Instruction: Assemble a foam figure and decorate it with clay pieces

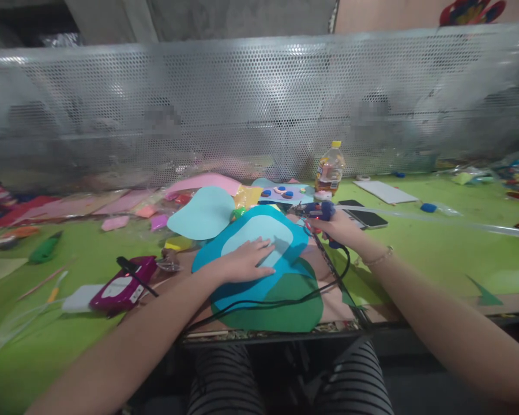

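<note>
My left hand (247, 260) lies flat with fingers spread on a stack of foam shapes: a pale blue piece (259, 233) on a darker blue piece (242, 288), over a green piece (285, 302). My right hand (339, 227) grips a blue glue gun (318, 211) just right of the stack, nozzle pointing left toward the blue shapes. Its black cord (311, 291) loops across the green piece toward the table's near edge.
A green table (415, 253) holds a light blue foam oval (203, 214), pink sheets (125, 203), a magenta device (123, 288), a drink bottle (329, 168), a phone (363, 214) and small scraps. A perforated metal screen (259, 104) runs along the back.
</note>
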A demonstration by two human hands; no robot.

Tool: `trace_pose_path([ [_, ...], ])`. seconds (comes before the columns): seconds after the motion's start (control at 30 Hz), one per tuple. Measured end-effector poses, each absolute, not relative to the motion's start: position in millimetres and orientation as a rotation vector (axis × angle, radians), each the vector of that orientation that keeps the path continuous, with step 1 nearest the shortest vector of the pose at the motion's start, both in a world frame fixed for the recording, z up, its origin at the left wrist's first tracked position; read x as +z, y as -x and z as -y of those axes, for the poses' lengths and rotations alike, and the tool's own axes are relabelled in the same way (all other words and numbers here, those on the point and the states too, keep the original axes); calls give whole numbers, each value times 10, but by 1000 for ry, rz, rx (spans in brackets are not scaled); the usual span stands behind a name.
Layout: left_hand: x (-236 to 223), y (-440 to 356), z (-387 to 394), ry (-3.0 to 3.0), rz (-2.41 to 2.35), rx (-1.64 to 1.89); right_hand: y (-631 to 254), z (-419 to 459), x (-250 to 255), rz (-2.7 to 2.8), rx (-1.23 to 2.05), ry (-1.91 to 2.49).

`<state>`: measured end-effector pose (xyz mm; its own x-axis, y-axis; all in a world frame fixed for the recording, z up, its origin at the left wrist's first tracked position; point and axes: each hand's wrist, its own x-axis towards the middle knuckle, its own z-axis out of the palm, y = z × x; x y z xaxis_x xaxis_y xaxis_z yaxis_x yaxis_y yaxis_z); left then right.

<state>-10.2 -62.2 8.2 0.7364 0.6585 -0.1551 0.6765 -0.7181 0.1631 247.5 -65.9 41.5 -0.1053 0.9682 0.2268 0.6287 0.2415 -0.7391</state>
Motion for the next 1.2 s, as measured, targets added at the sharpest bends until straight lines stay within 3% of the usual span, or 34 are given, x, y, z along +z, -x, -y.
trace_pose_path([
  [0.73, 117, 32, 735, -2957, -1068, 119, -2478, 650, 411, 1843, 567, 1496],
  [1.0, -26, 22, 668, -2769, -1148, -140, -2486, 611, 371, 1847, 541, 1503],
  [1.2, 50, 1, 679, -2948, -1066, 88, -2492, 620, 366, 1852, 566, 1482],
])
